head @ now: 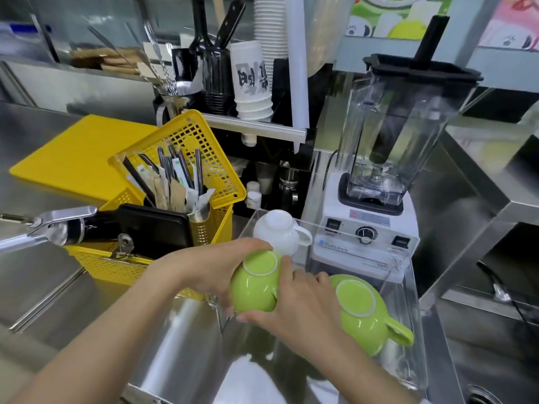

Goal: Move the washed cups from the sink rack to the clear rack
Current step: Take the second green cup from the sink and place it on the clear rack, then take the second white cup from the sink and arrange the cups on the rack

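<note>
Cups [258, 282]: two green, one white.

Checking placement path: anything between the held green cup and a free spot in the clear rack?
Partly. Both hands, left hand and right hand, hold the green cup at the clear rack edge. An inverted white cup sits behind it and a second green cup lies to its right; the gap between them looks tight.

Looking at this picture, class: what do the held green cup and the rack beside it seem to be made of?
Green cup: probably glazed ceramic, given its glossy shine and unglazed-looking white foot ring; melamine is possible.
Clear rack: likely acrylic, with see-through walls and bright edges.
</note>
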`<state>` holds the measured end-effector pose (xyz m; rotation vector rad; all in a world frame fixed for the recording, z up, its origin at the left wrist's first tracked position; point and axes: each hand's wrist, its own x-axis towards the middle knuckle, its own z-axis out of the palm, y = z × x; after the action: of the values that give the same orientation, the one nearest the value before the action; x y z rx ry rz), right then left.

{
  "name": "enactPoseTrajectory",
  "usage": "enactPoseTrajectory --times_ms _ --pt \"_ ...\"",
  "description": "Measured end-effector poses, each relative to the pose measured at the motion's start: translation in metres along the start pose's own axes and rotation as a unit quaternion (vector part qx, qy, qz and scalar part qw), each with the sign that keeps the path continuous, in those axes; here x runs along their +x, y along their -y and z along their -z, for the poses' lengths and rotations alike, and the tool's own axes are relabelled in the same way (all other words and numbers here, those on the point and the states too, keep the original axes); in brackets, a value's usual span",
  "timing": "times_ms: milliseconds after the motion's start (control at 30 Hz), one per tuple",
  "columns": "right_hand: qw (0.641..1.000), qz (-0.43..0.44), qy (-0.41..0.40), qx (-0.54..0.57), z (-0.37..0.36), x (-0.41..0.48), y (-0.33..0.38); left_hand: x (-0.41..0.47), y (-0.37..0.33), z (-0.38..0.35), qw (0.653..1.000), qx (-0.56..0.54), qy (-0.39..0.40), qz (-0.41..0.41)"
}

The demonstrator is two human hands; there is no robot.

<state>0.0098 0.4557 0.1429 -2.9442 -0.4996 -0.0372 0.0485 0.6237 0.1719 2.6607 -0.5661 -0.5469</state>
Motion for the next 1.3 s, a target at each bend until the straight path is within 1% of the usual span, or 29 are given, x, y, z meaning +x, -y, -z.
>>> enactPoseTrajectory --times_ms 167,267,333,400,433,467,533,600,667,700,767,867,1000,1167,1233,1300 --pt "0.999 0.006 0.028 -0.013 0.002 0.000 0.001 0.001 0.002 -0.005 0.999 0.004 0.010 0.033" --pt "0.999 0.020 0.036 -0.001 0.008 -0.003 -0.004 0.000 -0.001 -0.006 0.998 0.055 0.007 0.041" --pt "0.999 0.042 0.019 0.030 0.019 -0.009 -0.011 -0.003 -0.005 -0.006 0.996 0.065 0.021 0.053" --pt "0.996 0.063 -0.009 0.062 0.036 -0.019 -0.023 -0.009 -0.013 -0.002 0.997 0.034 0.029 0.060" --pt "0.995 0.067 -0.021 0.073 0.044 -0.023 -0.032 -0.011 -0.021 0.002 0.998 0.025 0.018 0.055" --pt "0.994 0.062 -0.030 0.079 0.052 -0.028 -0.043 -0.013 -0.030 0.006 0.999 0.022 -0.007 0.045" --pt "0.994 0.036 -0.040 0.095 0.062 -0.037 -0.067 -0.012 -0.052 0.013 0.996 0.023 -0.084 0.021" --pt "0.990 0.004 -0.050 0.129 0.067 -0.048 -0.094 -0.006 -0.079 0.012 0.986 0.013 -0.166 -0.007" --pt "0.985 -0.022 -0.077 0.153 0.069 -0.061 -0.128 0.004 -0.113 0.005 0.970 -0.013 -0.235 -0.059" --pt "0.982 -0.038 -0.090 0.162 0.071 -0.068 -0.146 0.010 -0.133 0.000 0.961 -0.031 -0.259 -0.091" --pt "0.977 -0.079 -0.094 0.175 0.073 -0.084 -0.186 0.027 -0.175 -0.012 0.949 -0.063 -0.277 -0.141" --pt "0.968 -0.132 -0.099 0.188 0.076 -0.109 -0.250 0.064 -0.241 -0.042 0.942 -0.053 -0.266 -0.200" --pt "0.958 -0.178 -0.098 0.204 0.068 -0.139 -0.345 0.131 -0.327 -0.091 0.937 -0.048 -0.225 -0.263" --pt "0.937 -0.263 -0.057 0.224 0.042 -0.170 -0.468 0.235 -0.413 -0.159 0.954 -0.082 -0.174 -0.230" --pt "0.932 -0.285 -0.032 0.222 0.026 -0.181 -0.510 0.276 -0.434 -0.187 0.964 -0.079 -0.159 -0.200" --pt "0.930 -0.298 -0.005 0.216 0.009 -0.189 -0.547 0.309 -0.451 -0.216 0.977 -0.056 -0.127 -0.163"
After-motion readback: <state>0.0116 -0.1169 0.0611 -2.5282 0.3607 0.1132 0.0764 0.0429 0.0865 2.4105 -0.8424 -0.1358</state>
